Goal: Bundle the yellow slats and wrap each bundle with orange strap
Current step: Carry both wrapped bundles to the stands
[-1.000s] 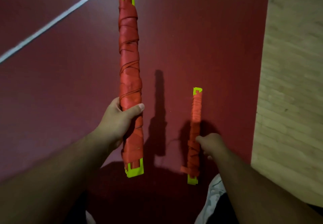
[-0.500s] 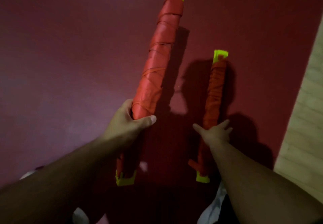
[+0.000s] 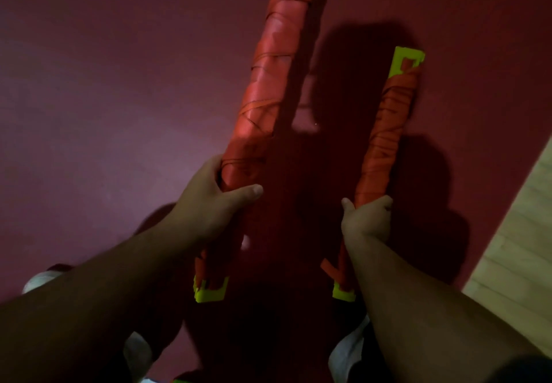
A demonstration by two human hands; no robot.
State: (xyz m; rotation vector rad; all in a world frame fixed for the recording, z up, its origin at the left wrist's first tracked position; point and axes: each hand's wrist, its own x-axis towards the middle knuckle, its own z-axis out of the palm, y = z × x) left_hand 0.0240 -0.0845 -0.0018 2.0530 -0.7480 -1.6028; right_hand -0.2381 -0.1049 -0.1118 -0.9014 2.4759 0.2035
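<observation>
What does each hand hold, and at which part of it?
The left hand grips the long bundle at its lower part, above the yellow end. The right hand grips the short bundle, also at its lower part.

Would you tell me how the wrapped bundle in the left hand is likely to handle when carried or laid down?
Probably stiff: the bundle runs straight though the left hand grips it at one spot only. Likely fairly light, since one hand holds it. Its squared yellow end suggests it would lie flat rather than roll.

right hand (image 3: 369,221) | fingers (image 3: 384,203) now curled round short bundle (image 3: 385,131) | was open
</observation>
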